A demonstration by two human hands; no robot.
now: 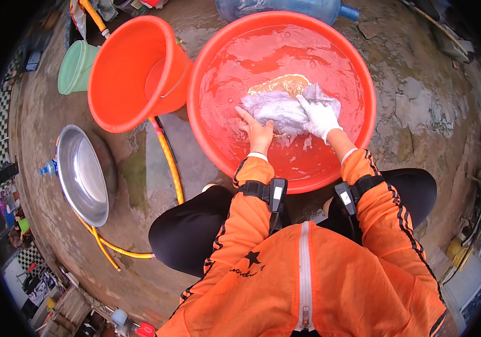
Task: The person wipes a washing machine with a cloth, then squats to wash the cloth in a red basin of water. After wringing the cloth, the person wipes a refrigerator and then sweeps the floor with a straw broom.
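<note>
A large red plastic basin (232,54) holding water stands on the ground before me. A wet, light grey-purple cloth (280,109) is bunched up in the water near the basin's middle. My bare left hand (257,131) grips its lower left part, the thumb against the cloth. My right hand (319,117), in a white glove, holds the cloth's right part. Something yellowish with a pale, wavy edge (289,83) shows just beyond the cloth; whether it is a print or a separate piece I cannot tell.
An orange-red bucket (124,71), a pale green bucket (72,67) and a steel basin (82,175) stand at the left. A yellow hose (168,158) runs over the wet concrete floor. A large blue water bottle (282,5) lies beyond the red basin.
</note>
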